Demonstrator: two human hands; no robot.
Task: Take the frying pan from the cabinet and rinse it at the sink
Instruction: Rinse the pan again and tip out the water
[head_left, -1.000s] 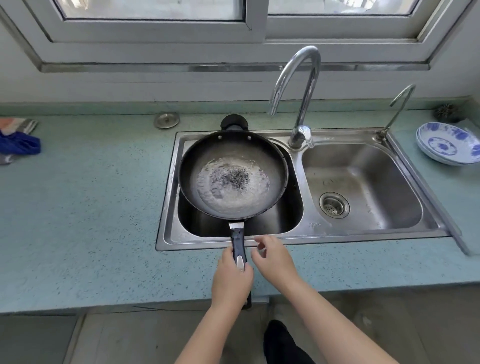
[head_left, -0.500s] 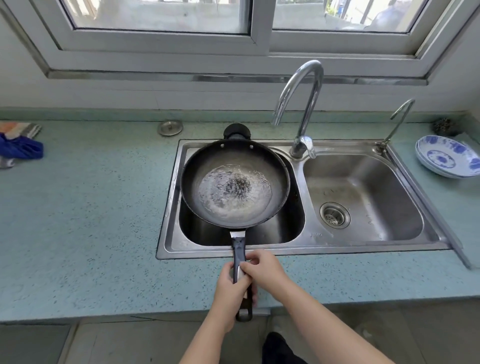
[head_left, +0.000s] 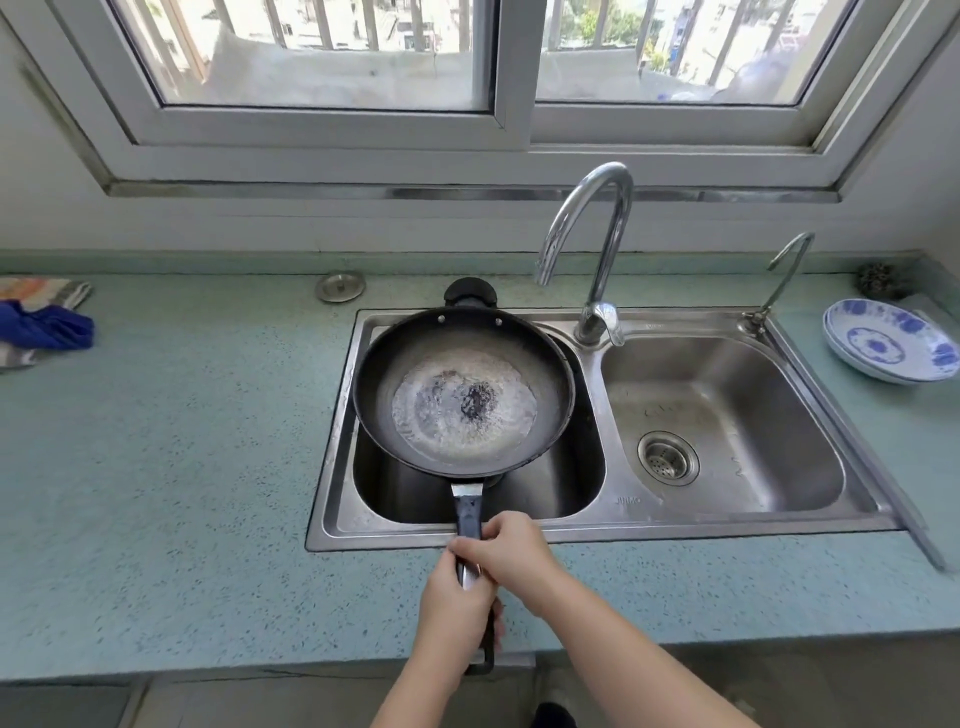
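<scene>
A black frying pan (head_left: 462, 389) with a pool of water in its bottom hangs level over the left basin of the steel double sink (head_left: 587, 530). Its long dark handle points toward me. My left hand (head_left: 454, 613) grips the lower part of the handle. My right hand (head_left: 506, 551) is wrapped around the handle just above it, closer to the pan. The tall curved tap (head_left: 597, 244) stands behind the divider, its spout a little right of the pan's far edge. No water runs from it.
A smaller thin tap (head_left: 779, 275) rises at the right basin's back corner. Blue-patterned plates (head_left: 888, 348) sit on the counter at right, a scrubber (head_left: 880, 280) behind them. A metal sink plug (head_left: 340, 286) and cloths (head_left: 44, 325) lie at left. The right basin holds only its drain strainer (head_left: 667, 457).
My right hand moved from beside the handle onto it and closed around it. The pan stayed over the left basin and the water in it shifted. My view tilted up toward the window.
</scene>
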